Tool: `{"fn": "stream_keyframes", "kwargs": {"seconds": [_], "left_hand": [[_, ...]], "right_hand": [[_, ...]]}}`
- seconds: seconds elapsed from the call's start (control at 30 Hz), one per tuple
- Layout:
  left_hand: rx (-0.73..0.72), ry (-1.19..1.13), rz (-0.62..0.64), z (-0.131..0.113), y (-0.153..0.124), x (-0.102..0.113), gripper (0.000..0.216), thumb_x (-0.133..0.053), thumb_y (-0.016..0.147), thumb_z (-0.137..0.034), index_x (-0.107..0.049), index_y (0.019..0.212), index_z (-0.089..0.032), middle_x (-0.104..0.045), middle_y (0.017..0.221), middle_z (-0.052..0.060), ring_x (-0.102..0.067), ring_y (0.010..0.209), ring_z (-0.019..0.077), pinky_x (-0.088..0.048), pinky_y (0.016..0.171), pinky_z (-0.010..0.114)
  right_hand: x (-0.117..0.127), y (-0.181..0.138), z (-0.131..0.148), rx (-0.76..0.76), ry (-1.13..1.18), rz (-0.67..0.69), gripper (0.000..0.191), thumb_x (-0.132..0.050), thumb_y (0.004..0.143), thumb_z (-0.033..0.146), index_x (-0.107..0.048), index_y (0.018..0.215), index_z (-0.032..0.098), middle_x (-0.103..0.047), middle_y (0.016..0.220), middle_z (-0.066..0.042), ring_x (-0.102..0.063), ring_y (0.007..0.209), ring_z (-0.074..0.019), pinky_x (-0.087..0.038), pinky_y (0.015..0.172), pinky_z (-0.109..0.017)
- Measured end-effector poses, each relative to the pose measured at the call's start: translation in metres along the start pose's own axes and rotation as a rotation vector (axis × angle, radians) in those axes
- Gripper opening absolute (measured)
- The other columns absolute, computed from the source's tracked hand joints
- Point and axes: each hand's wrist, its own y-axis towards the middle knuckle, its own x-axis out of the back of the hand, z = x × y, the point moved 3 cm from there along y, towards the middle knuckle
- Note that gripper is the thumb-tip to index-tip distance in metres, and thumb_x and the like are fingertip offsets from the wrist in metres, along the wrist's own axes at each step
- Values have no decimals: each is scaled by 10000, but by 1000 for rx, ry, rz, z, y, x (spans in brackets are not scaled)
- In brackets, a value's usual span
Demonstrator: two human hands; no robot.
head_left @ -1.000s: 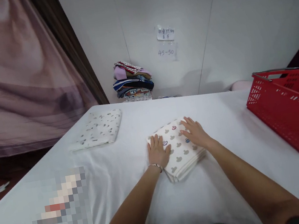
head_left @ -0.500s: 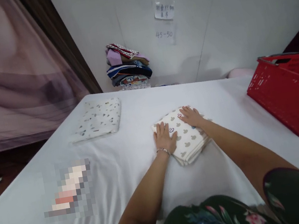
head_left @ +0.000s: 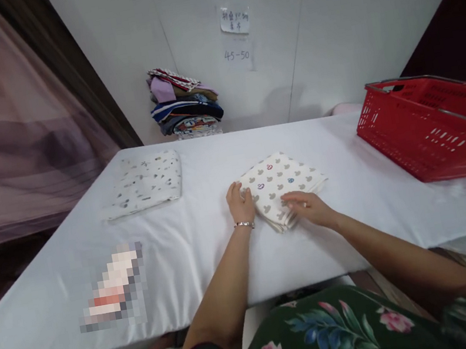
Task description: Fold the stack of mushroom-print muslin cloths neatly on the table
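A folded white cloth with grey bunny-like prints and a few small red, purple and blue motifs lies on the table, one corner pointing towards me. At its left corner rests my left hand, fingers slightly bent and thumb apart, touching the edge. My right hand reaches over the near right edge, its fingers stretched out on the fabric. The layered folds show at the near corner between the hands.
Another folded cloth with small dark prints lies at the back left. A pixelated item is in front of it. At the right stands a red plastic basket. Stacked fabrics rise by the wall behind the white table.
My right hand has slid from the cloth's far side to its near right edge. My left hand has shifted to the left corner, its fingers less spread. The camera view has turned rightward.
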Motion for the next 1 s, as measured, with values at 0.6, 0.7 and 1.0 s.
{"fn": "stream_keyframes", "kwargs": {"seconds": [0.6,0.7,1.0], "left_hand": [[-159,28,699,-21,-75,12,141,-590,741,-314,-706,779,-244,-693,784,-22,-598,720,136,-453,659,231],[-163,65,700,-19,-75,11,144,-595,741,-329,-711,765,-247,-687,751,-27,-596,697,135,-446,639,231],[-132,11,624,-12,-70,10,162,-557,767,-298,-700,762,-224,-684,750,-23,-599,695,128,-459,664,233]], "right_hand": [[-18,-14,7,412,-456,93,309,-450,863,241,-647,1099,207,-587,1215,-87,-474,1186,-229,-376,1003,-425],[-20,-14,5,340,-366,16,313,-408,878,247,-663,1060,230,-622,1163,-68,-527,1123,-207,-395,982,-420],[-28,-28,11,407,-364,-25,280,-438,864,204,-668,1024,225,-610,1162,-76,-522,1116,-216,-396,983,-434]]}}
